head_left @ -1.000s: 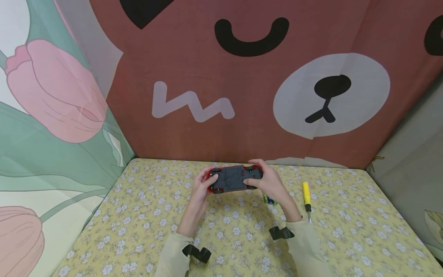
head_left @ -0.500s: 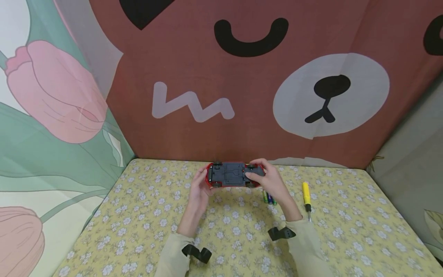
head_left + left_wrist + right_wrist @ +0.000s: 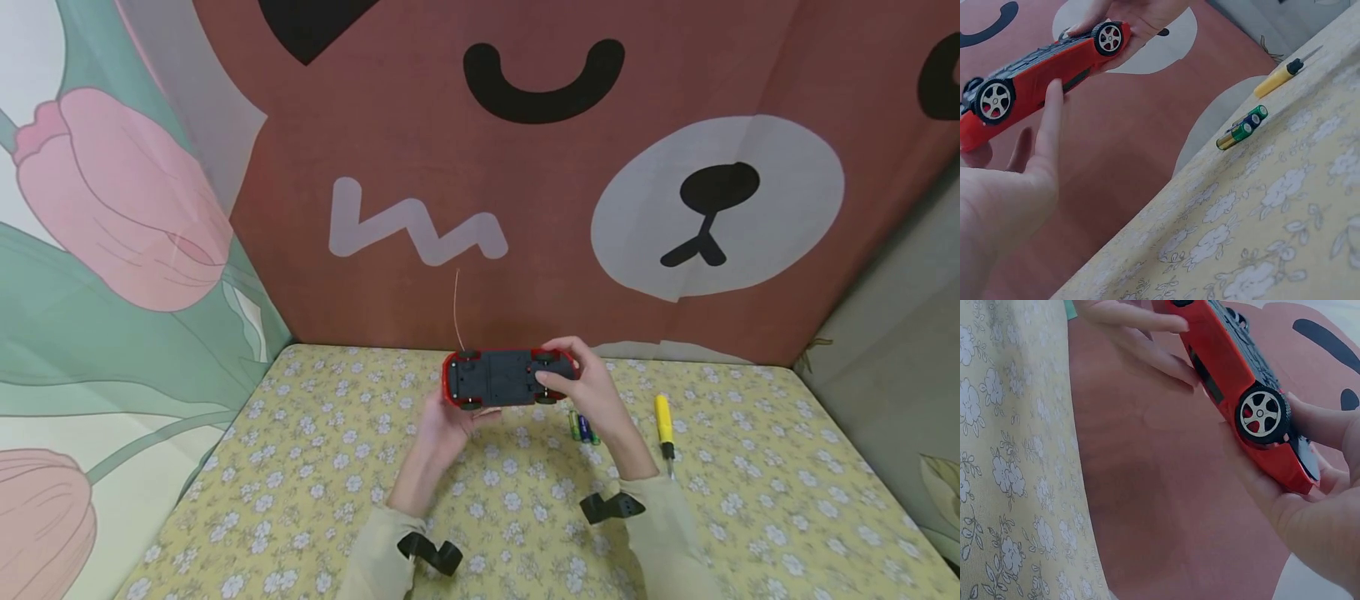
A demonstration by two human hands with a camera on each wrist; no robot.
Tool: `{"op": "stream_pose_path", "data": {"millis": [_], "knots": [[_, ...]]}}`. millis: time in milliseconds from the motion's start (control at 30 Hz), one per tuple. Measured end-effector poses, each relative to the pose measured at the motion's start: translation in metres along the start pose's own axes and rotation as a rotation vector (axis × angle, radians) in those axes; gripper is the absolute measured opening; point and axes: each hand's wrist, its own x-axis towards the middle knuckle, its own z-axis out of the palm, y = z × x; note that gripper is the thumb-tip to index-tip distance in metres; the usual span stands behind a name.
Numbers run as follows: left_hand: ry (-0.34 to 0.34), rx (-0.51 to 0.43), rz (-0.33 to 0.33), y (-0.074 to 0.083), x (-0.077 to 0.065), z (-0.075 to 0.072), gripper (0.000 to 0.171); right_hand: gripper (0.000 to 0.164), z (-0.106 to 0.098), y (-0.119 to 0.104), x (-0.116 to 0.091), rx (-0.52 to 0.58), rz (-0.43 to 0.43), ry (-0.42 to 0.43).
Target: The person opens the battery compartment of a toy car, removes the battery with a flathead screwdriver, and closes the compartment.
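Note:
A red toy car [image 3: 495, 377] is held upside down above the table, its dark underside toward the head camera. My right hand [image 3: 596, 387] grips one end, thumb pressed on the underside and fingers round the body. At the other end my left hand [image 3: 442, 425] lies under the car with its fingers fairly straight; in the left wrist view the thumb [image 3: 1052, 119] touches the car's red side. A thin pale wire [image 3: 455, 308] sticks up from the car near a wheel at the left end. In the right wrist view a spoked wheel [image 3: 1262, 414] shows beside the right thumb.
Several batteries [image 3: 583, 427] lie together on the flowered tablecloth [image 3: 510, 517], just left of the right forearm. A screwdriver with a yellow handle [image 3: 663, 419] lies to the right of that arm. Behind the table hangs a brown bear-print cloth [image 3: 390, 300].
The left thumb has come off the car's underside, and the left hand has slid down beneath it. The car has tilted slightly, and the thin wire now stands up in plain sight.

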Motion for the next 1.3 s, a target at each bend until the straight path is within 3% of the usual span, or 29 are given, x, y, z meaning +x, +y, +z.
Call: {"op": "stream_pose_path", "data": {"millis": [133, 233, 367, 500, 800, 1100, 1300], "knots": [[-0.189, -0.076, -0.121, 0.000, -0.002, -0.002, 0.036, 0.036, -0.001, 0.000, -0.001, 0.041, -0.048, 0.003], [-0.319, -0.141, -0.208, 0.002, -0.001, -0.003, 0.065, 0.035, -0.003, -0.001, -0.002, 0.048, -0.071, 0.008], [-0.388, -0.260, -0.294, 0.003, 0.001, -0.003, 0.091, 0.033, -0.003, -0.001, -0.002, 0.050, -0.086, 0.015], [-0.378, -0.347, -0.339, 0.003, 0.000, -0.001, 0.088, 0.033, -0.003, 0.000, -0.002, 0.068, -0.095, 0.016], [-0.336, -0.355, -0.391, 0.002, -0.001, 0.004, 0.082, 0.035, -0.003, 0.005, -0.001, 0.111, -0.181, 0.021], [-0.186, -0.252, -0.347, 0.003, -0.002, 0.007, 0.100, 0.037, -0.001, 0.009, 0.001, -0.063, -0.200, 0.063], [-0.131, -0.193, -0.339, 0.005, -0.002, 0.008, 0.108, 0.035, -0.002, 0.009, 0.001, -0.070, -0.207, 0.076]]}}
